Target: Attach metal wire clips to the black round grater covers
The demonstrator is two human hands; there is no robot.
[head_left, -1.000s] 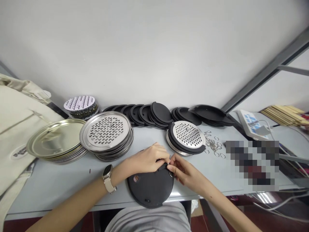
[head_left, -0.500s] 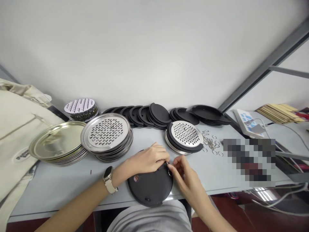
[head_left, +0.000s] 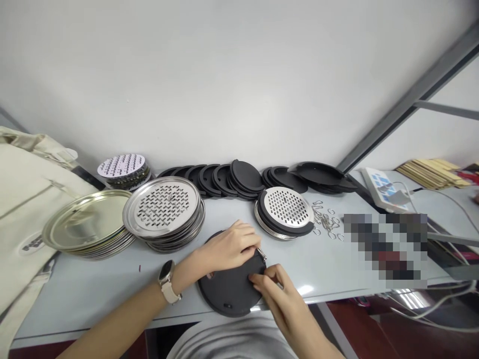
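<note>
the right hand (head_left: 279, 294) has moved nearer. the left hand (head_left: 232, 245), over a black disc (head_left: 229, 289), pinches a metal clip (head_left: 263, 254), its long axis slanting rightward and nearer from this grip. to its right, right fingers (head_left: 258, 277) touch the disc; cannot tell if they grasp.

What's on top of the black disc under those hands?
The left hand and right hand are on the black disc; a metal piece shows at its edge. The surface beneath the hands is hidden.
</note>
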